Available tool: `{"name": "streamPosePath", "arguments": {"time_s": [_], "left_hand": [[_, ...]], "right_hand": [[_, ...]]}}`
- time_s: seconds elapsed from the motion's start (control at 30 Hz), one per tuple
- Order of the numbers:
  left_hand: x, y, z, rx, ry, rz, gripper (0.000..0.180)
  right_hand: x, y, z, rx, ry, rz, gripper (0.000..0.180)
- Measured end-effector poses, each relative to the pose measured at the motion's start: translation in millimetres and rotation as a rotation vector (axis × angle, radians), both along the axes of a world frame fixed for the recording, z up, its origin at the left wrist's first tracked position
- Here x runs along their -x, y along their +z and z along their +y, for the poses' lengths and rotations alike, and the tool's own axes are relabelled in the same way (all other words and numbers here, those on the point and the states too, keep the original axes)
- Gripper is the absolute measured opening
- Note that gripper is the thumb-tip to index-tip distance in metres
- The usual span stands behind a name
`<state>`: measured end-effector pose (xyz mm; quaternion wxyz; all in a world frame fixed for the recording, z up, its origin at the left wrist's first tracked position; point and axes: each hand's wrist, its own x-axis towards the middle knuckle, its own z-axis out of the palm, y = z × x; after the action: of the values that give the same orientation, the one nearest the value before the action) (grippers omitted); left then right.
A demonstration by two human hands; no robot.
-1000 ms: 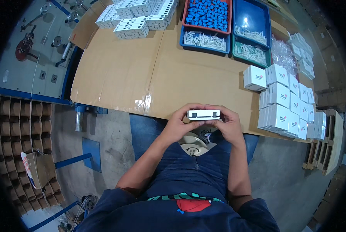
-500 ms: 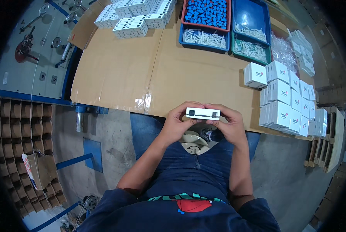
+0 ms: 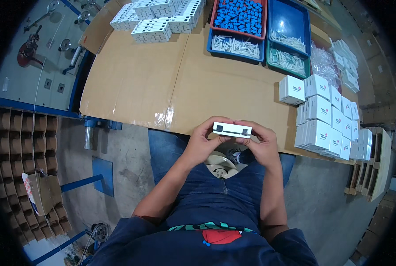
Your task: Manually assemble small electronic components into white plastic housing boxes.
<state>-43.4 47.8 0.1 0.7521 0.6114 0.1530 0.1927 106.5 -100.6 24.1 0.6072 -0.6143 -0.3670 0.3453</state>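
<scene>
Between my two hands, a white rectangular plastic case (image 3: 232, 129) is held on edge in front of my lap, just past the near edge of the table. Its narrow side with dark slots and a dark line faces up. My left hand (image 3: 206, 138) grips the case's left end, thumb below and fingers behind. At the other end my right hand (image 3: 262, 141) grips it the same way. The fingertips behind the case are partly hidden.
Cardboard (image 3: 131, 84) covers the table. White cases (image 3: 320, 111) stand stacked at the right; more white slotted pieces (image 3: 151, 31) lie far left. Trays hold blue parts (image 3: 238, 17) and white plastic pieces (image 3: 235, 46). A clear plastic bag (image 3: 324, 62) lies beside them.
The view has shifted very slightly. Both hands keep the same hold on the white case, which stays in nearly the same place.
</scene>
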Motion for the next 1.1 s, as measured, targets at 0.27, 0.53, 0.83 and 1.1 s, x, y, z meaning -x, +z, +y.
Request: {"name": "streamPosePath", "arguments": {"time_s": [0.27, 0.53, 0.83, 1.1], "left_hand": [[-0.3, -10.5, -5.6, 0.069, 0.066, -0.043, 0.046], [-0.9, -6.6, -0.6, 0.108, 0.01, -0.119, 0.041], [-1.0, -6.0, -0.6, 0.098, 0.0, -0.121, 0.037], [-0.5, -7.8, -0.4, 0.097, 0.003, -0.093, 0.035]], "right_hand": [[3.5, 2.2, 1.7, 0.033, -0.001, 0.065, 0.042], [2.7, -4.9, -0.2, 0.022, -0.031, 0.078, 0.04], [2.3, -5.9, -2.6, 0.023, -0.041, 0.006, 0.037], [0.0, -9.4, -4.1, 0.024, -0.02, 0.08, 0.035]]}}
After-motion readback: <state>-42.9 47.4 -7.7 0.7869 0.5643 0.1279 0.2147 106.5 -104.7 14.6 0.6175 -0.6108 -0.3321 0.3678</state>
